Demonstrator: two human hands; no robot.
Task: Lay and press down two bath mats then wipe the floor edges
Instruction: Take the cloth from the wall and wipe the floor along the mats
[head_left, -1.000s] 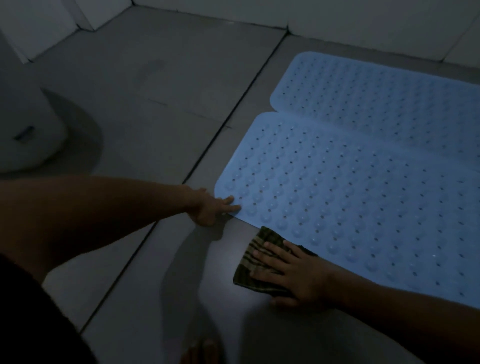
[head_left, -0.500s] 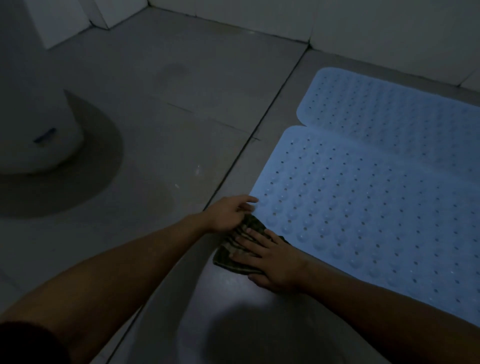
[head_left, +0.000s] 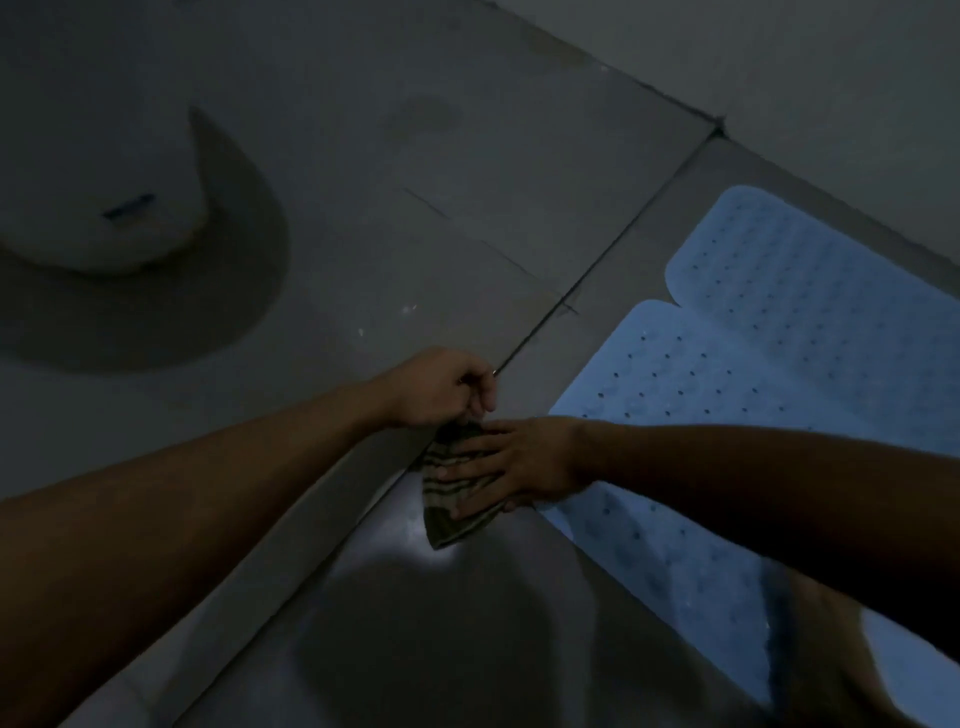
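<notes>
Floor (head_left: 519, 171): grey tiles, dark grout line running diagonally; dim lighting.
Near mat (head_left: 691, 395): blue, perforated, flat on the floor at right, partly under the right forearm.
Far mat (head_left: 789, 280): blue, flat, touching the near mat's far edge, close to the wall.
White fixture (head_left: 93, 156): upper left, well apart from the mats.
Cloth (head_left: 447, 514): striped, on the floor beside the near mat's corner.
Right hand (head_left: 514, 462): fingers straight, pressing flat on the cloth.
Left hand (head_left: 441, 387): fingers curled, pinching the cloth's upper edge.
</notes>
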